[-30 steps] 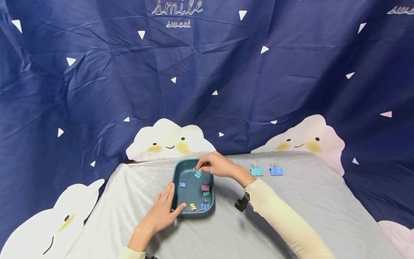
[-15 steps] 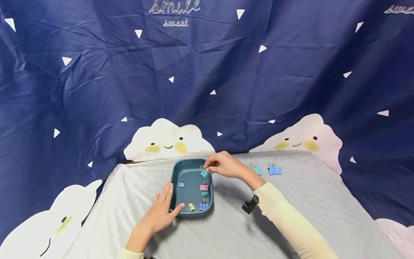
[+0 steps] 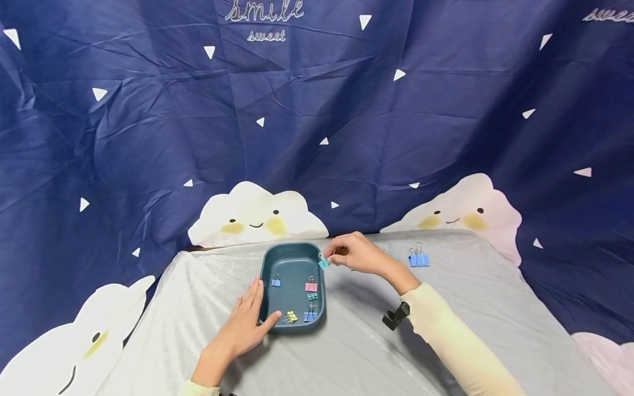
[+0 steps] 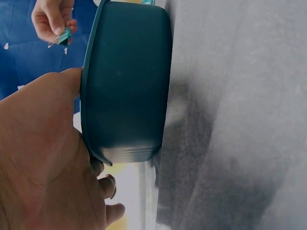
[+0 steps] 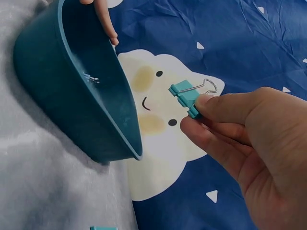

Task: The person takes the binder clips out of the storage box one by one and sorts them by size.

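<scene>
Teal binder clip (image 3: 324, 263) pinched in your right hand (image 3: 358, 253), at two o'clock of the tray (image 3: 292, 297); your left hand (image 3: 241, 322), fingers straight, touches its eight o'clock.

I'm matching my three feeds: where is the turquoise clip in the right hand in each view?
Head: the turquoise clip is below centre, by the right rim of the tray.
Left wrist: upper left, in the right hand.
Right wrist: slightly above and right of centre.
Shared landmark: the tray.

Head view's bright, even, fairly sharp; wrist views are dimmer and softer, with diffuse shadows on grey cloth (image 4: 230, 120), faint sheen on tray (image 4: 127, 147).
</scene>
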Motion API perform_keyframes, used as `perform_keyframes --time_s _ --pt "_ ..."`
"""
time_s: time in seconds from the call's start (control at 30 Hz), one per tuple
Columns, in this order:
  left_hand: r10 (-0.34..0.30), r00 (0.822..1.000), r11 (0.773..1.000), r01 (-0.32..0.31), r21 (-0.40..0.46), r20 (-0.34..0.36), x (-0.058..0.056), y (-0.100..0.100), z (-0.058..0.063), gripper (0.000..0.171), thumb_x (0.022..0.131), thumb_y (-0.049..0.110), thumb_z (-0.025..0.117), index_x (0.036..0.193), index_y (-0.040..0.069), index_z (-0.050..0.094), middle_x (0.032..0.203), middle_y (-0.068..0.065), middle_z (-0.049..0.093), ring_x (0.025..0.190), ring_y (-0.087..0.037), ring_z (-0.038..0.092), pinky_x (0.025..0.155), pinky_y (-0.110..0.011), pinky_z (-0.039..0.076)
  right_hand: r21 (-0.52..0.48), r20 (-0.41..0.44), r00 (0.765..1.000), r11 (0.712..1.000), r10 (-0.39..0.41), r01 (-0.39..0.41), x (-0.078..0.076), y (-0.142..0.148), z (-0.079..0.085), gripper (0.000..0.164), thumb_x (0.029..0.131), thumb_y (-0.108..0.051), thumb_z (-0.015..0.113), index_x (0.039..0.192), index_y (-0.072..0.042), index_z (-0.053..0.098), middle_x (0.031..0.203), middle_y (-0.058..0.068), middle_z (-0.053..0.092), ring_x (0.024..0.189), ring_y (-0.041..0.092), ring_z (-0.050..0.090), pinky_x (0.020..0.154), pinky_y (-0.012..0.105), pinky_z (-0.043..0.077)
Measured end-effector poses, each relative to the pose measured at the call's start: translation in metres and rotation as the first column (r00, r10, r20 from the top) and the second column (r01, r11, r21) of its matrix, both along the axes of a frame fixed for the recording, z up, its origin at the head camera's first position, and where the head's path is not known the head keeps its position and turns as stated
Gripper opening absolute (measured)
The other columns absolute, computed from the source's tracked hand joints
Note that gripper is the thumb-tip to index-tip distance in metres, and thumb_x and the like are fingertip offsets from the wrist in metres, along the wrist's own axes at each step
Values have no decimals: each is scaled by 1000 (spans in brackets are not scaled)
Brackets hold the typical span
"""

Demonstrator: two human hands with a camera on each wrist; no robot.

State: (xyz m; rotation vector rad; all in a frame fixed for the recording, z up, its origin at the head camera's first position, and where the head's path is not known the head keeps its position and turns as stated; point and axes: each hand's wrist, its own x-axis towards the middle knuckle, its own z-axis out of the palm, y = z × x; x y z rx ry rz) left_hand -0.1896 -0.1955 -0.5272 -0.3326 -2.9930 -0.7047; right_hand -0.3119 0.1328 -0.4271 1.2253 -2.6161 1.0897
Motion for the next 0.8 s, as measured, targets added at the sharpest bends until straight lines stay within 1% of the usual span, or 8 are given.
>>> perform_keyframes --time_s 0.07,0.23,0.37,0.43,0.6,0.8 --pt "0 1000 1000 0 0 1 0 0 0 96 106 56 58 170 -1 15 179 -18 11 167 -37 14 132 -66 16 -6 12 1000 1000 -7 7 1 4 -1 8 96 -6 78 99 -12 82 85 -4 78 71 4 68 61 23 56" --pt "2 1000 1000 -2 3 3 0 0 0 96 106 55 58 170 -1 14 179 -18 11 167 -37 14 132 -66 16 -17 33 999 1000 -11 11 1 15 -4 7 97 -7 78 101 -11 82 89 -3 80 73 4 71 64 24 59" --pt "3 1000 1000 -3 7 1 0 0 0 96 106 55 59 170 -1 15 179 -19 11 167 -38 14 132 -67 16 -25 45 999 999 -22 23 2 22 -6 3 97 -10 79 99 -10 81 86 -3 79 73 4 71 66 24 60" --pt "3 1000 1000 -3 6 -2 0 0 0 96 106 55 59 170 0 15 179 -19 12 166 -38 14 132 -67 16 -27 42 999 999 -35 36 3 26 -9 4 96 -12 80 99 -9 81 84 -4 78 72 4 70 66 24 60" --pt "1 1000 1000 -1 0 -5 0 0 0 96 106 56 58 170 0 14 179 -19 12 167 -37 14 132 -66 16 -14 14 997 997 -73 73 2 35 -16 7 95 -16 82 98 -10 81 87 -8 79 74 0 68 70 22 59" --pt "2 1000 1000 -2 -2 -1 0 0 -1 96 106 56 58 170 -1 15 179 -19 12 166 -38 14 132 -66 17 -6 38 994 994 -105 105 2 44 -24 3 95 -16 82 97 -14 81 85 -10 78 73 1 68 71 22 59"
